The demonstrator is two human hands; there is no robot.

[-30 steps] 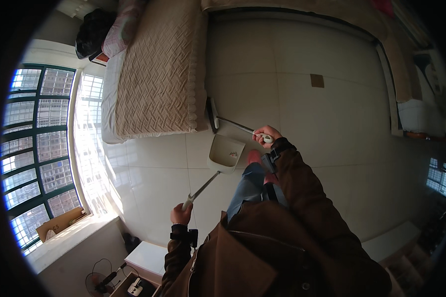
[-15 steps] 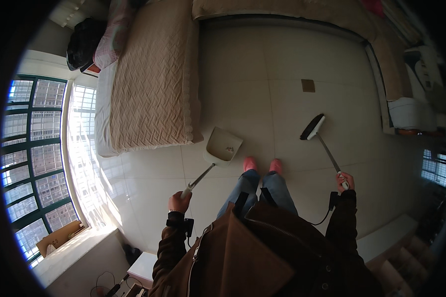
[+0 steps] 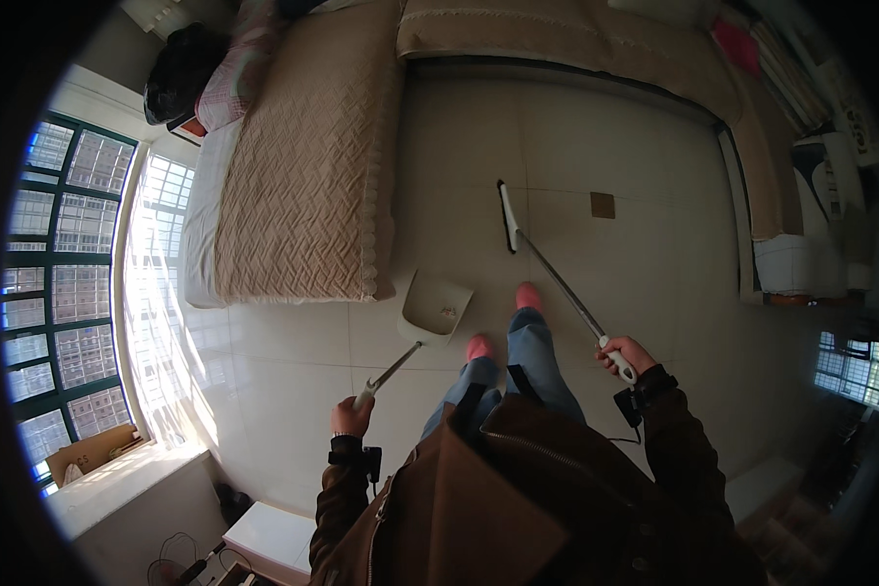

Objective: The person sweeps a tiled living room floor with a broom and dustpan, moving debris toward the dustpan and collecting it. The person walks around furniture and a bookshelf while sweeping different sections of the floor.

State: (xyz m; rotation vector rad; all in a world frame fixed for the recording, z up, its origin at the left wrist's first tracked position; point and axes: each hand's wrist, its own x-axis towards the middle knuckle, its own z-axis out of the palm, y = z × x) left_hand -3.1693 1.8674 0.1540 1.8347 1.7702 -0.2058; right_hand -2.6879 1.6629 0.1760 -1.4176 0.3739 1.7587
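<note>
**One Tool per Side, Held From Standing**

Held at the left side: dustpan (image 3: 424, 297), by the upper grip of its slanted handle (image 3: 392, 368). Positioned low over the tiled floor (image 3: 645, 293), near the corner of the bed (image 3: 303, 195) and just ahead of the left pink shoe (image 3: 478, 346); full contact with the floor not confirmable from above. Turned with open edge away from the body, presumably to face the floor in front. Held close to level, probably to retain the small loose debris (image 3: 448, 313) lying inside near the right-hand wall.

Clamped around the dustpan grip: left hand (image 3: 350, 418), fingers curled closed, with no visible gap at the handle. Exact thumb position not discernible.

Held at the right side: broom (image 3: 560, 285), by the white grip at the top of the metal shaft. Directed diagonally forward and to the left, with broom head (image 3: 513, 215) beyond the dustpan and to its right, apart from it. Angled outward probably to reach past the feet without stooping. Cannot tell whether touching the floor.

Wrapped around the broom grip: right hand (image 3: 633, 355), fingers closed, with the grip end protruding below the fist.

Lying to the right of the broom head: brown square (image 3: 603, 205), untouched by either tool.
</note>
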